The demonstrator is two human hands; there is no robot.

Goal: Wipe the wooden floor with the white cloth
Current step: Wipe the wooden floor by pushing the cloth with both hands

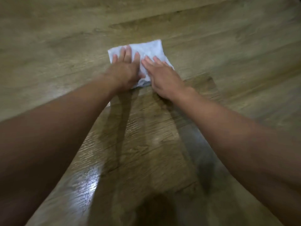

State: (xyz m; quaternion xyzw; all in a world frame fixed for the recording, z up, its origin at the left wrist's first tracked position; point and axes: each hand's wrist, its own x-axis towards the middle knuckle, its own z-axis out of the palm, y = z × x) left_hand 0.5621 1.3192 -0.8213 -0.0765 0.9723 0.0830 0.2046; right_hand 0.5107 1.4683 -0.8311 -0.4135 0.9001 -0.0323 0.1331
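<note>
Bare forearms, two: left forearm [57, 128] and right forearm [236, 136] enter from the near corners and converge toward the middle. Wooden floor [65, 38]: plank pattern, matte at the far side; a darker glossy strip [146, 136] lies between the arms, from the near edge up to the cloth. White cloth [146, 49]: folded, roughly square, flat on the floor at centre. Left hand [125, 69]: fingers straight and spread, pressing the cloth's left half. Right hand [162, 79]: fingers straight, flat on the cloth's near right part, just beside the left. View motion-blurred.
</note>
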